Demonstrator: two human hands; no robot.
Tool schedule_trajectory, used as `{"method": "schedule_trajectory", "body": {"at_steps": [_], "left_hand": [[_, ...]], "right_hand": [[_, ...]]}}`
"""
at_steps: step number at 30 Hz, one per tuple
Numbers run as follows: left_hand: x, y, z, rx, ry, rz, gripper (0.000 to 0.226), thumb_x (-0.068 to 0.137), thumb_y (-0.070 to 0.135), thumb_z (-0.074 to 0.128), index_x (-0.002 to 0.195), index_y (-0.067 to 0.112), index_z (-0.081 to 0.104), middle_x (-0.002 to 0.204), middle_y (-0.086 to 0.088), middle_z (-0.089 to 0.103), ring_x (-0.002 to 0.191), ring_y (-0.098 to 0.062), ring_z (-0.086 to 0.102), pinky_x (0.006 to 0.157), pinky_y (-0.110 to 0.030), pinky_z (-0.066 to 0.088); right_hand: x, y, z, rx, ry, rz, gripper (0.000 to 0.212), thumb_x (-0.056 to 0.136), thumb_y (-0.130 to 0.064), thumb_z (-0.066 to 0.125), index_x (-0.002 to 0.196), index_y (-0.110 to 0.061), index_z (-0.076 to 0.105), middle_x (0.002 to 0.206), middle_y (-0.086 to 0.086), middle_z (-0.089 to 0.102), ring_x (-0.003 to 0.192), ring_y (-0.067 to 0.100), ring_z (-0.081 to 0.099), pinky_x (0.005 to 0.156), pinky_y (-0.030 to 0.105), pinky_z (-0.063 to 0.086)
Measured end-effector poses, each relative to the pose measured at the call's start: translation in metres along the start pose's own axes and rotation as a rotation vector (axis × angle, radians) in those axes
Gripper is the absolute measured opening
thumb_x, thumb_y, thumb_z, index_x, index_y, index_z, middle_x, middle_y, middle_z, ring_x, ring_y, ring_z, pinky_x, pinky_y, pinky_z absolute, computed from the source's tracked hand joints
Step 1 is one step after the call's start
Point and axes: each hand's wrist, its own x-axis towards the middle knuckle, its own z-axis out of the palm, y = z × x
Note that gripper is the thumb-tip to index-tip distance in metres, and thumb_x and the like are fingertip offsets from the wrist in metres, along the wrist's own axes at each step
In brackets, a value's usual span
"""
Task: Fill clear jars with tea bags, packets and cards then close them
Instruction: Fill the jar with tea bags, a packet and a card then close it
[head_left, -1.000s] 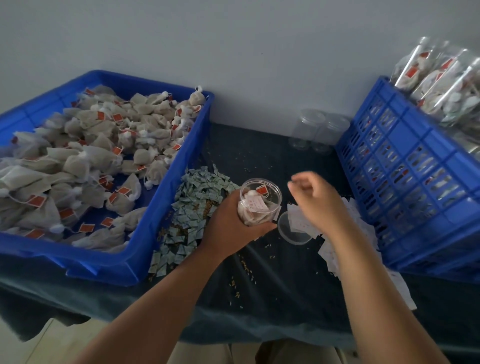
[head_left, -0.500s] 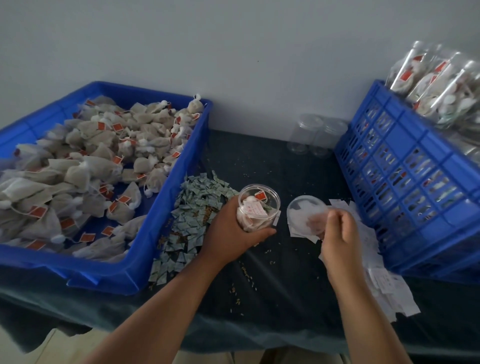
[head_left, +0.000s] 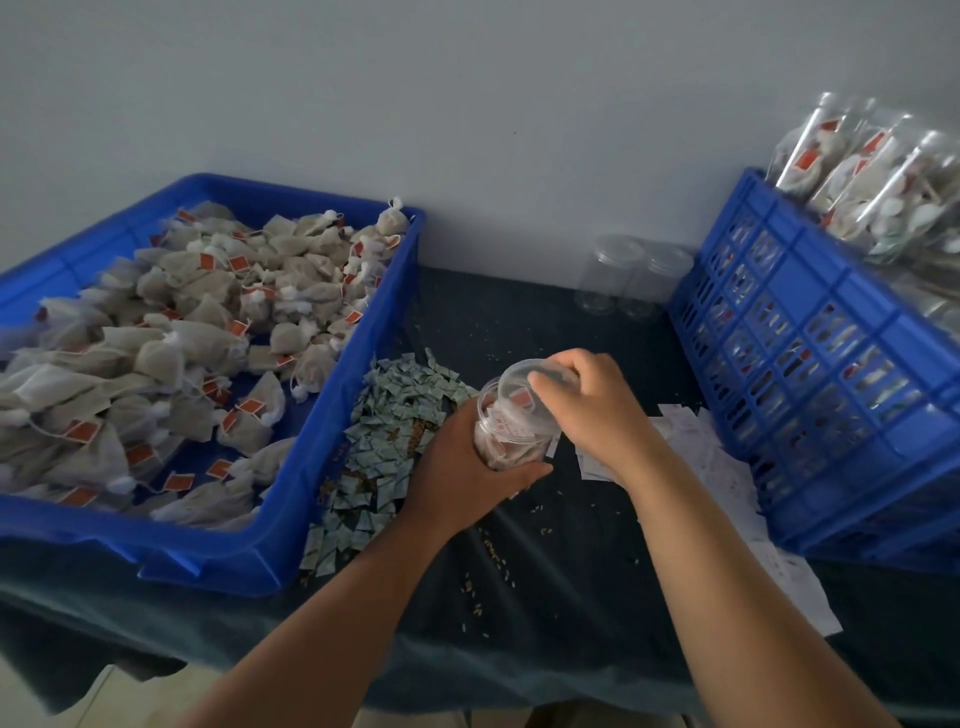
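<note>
The clear jar (head_left: 511, 434) is held off the table, just right of centre, tilted with its mouth up and toward the far side. Tea bags with a red tag and a printed card show through its wall. The left hand (head_left: 467, 462) grips its body from the left, fingers (head_left: 519, 474) curled round the near underside. The right hand (head_left: 589, 410) comes from the right, its fingers (head_left: 550, 383) curled over the clear lid (head_left: 519, 371). The lid sits tilted at the jar's mouth; whether it is seated cannot be told. Just left of the jar, a heap of small green-grey packets (head_left: 387, 441) lies on the dark table (head_left: 545, 613), partly under the left wrist. Loose grains (head_left: 491, 551) are scattered near it. To the jar's right, white cards (head_left: 727, 467) spread under and beyond the right forearm, reaching the foot of a blue latticed crate (head_left: 831, 374). Filled jars (head_left: 883, 171) lie piled in the crate's top. At the far edge by the wall stand two empty jars (head_left: 628, 280), touching each other. On the far left, a blue tray (head_left: 291, 519) holds a mound of tea bags (head_left: 182, 332) with red tags.
</note>
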Motion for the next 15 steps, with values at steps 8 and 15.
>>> {"method": "schedule_trajectory", "body": {"at_steps": [8, 15], "left_hand": [[0.001, -0.004, 0.002, -0.028, -0.011, -0.003, 0.074, 0.068, 0.051, 0.099, 0.131, 0.045, 0.060, 0.119, 0.016, 0.075, 0.109, -0.005, 0.073, 0.090, -0.039, 0.063], [0.000, -0.002, 0.001, -0.005, 0.005, -0.004, 0.075, 0.065, 0.057, 0.098, 0.129, 0.049, 0.059, 0.120, 0.023, 0.073, 0.110, 0.003, 0.070, 0.088, -0.027, 0.060]], "right_hand": [[-0.001, -0.009, 0.002, -0.303, -0.191, -0.151, 0.041, 0.109, -0.054, 0.047, 0.143, -0.033, 0.057, 0.140, -0.009, 0.059, 0.125, 0.012, 0.057, 0.092, 0.031, 0.045], [0.004, -0.033, -0.028, -0.502, -0.420, -0.300, 0.080, 0.087, -0.079, 0.066, 0.157, -0.047, 0.044, 0.157, -0.019, 0.049, 0.139, 0.008, 0.052, 0.097, 0.028, 0.042]]}}
